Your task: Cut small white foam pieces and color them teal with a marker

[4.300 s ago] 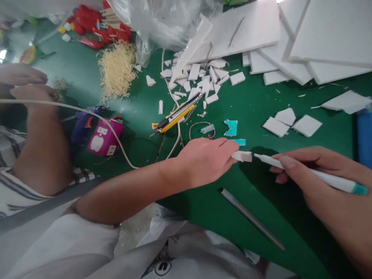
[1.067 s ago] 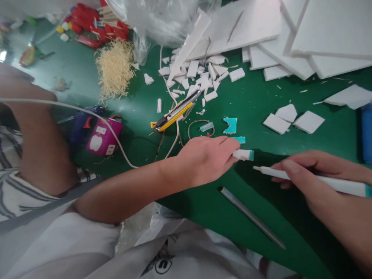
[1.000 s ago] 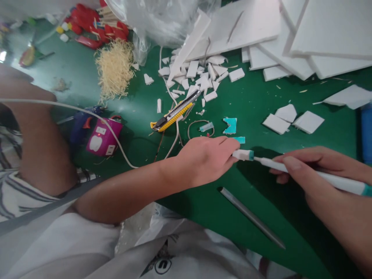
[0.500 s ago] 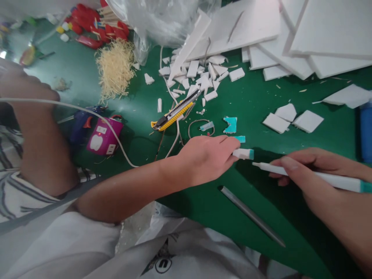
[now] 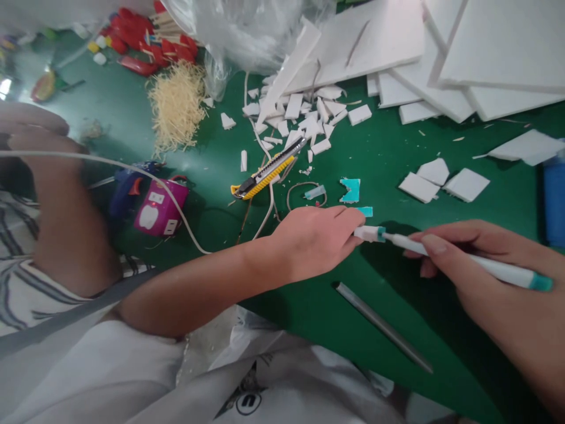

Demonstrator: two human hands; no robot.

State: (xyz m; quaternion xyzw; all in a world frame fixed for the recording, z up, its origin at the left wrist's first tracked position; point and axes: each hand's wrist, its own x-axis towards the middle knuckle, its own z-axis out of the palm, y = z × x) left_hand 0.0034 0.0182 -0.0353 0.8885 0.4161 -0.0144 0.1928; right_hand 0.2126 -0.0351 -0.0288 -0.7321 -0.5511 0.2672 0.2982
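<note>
Just right of frame ctr, a sm. white foam pc [image 5: 369, 234] w/ turquoise far end is gripped by the left hand [image 5: 320, 241], pinched btwn closed fingers, its near end hidden. A white marker [image 5: 501, 270] w/ turquoise butt is held pen-style by the right hand [image 5: 477, 294] at mid-right, fingers bent & closed on the barrel; its tip is put right at the pc's turquoise end, though actual contact can't be told.

Just above the left hand's fingertips, a turquoise strip [image 5: 366, 211] & a notched turquoise pc [image 5: 351, 190] are seen on the green table [image 5: 375, 159]. Below, a grey tube [image 5: 384, 327] is laid diagonally. Three white foam pcs [image 5: 467, 185] are grouped at mid-right; foam boards [image 5: 507, 41] are stacked upper right. A yellow cutter [image 5: 269, 172] is set near ctr, below heaped foam scraps [image 5: 309, 118]. Mid-left, a magenta box [image 5: 161, 209] is crossed by a white cord [image 5: 189, 229], w/ straw-like strands [image 5: 176, 112] seen upper left. Far left, another person's arm [image 5: 66, 218] is partly shown.
</note>
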